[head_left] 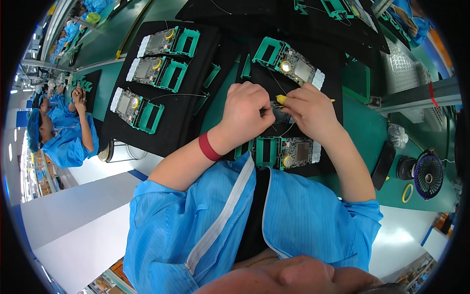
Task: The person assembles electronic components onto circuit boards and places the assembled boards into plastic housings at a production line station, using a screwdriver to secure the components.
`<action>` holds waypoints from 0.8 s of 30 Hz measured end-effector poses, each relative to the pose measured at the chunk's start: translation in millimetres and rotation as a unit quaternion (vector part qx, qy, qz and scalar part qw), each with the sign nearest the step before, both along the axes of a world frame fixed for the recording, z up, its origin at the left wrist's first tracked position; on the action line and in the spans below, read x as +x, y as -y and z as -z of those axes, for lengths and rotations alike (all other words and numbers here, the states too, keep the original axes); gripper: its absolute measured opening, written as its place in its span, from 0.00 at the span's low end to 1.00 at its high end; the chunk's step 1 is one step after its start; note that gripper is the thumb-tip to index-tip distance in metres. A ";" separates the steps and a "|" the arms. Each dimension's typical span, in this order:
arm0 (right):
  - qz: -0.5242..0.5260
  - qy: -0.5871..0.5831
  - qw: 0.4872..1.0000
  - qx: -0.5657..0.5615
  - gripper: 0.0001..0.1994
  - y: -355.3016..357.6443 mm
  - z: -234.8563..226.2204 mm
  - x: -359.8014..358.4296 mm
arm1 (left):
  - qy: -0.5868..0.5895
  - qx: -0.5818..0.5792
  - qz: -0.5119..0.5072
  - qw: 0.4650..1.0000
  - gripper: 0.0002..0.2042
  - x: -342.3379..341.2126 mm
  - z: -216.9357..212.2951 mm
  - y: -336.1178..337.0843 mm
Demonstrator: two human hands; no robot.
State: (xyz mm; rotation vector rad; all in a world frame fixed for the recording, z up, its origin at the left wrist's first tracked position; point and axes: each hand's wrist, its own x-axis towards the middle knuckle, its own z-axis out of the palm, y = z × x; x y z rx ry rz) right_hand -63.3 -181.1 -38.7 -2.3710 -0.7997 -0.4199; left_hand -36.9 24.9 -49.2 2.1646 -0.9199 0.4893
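My right hand is closed around a slim yellow tool; one end shows at the fingertips, and its exact kind is hard to make out. My left hand has its fingers curled in beside it, and whatever they pinch is hidden. Below both hands lies a dark circuit board, mostly covered by them. Farther off is a circuit board in a green frame with a round yellow-rimmed part. Closer to my body is another framed board. Thin wires run near my fingers.
Several framed boards lie on a black mat to the left. At right are a dark phone-shaped object, a small fan, a yellow tape ring and a metal rail. A co-worker sits at far left.
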 end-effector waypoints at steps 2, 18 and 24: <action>0.000 0.004 1.000 0.000 0.12 -0.2 0.0 -0.2 | 0.002 -0.001 0.000 1.000 0.10 -0.6 -0.1 0.3; 0.023 0.001 1.000 0.017 0.08 -2.9 1.0 0.3 | 0.014 0.002 -0.009 1.000 0.11 -3.2 0.0 2.2; 0.104 -0.081 0.991 0.024 0.04 -16.2 -0.1 -6.9 | 0.021 0.011 -0.007 1.000 0.11 -6.3 -1.4 3.3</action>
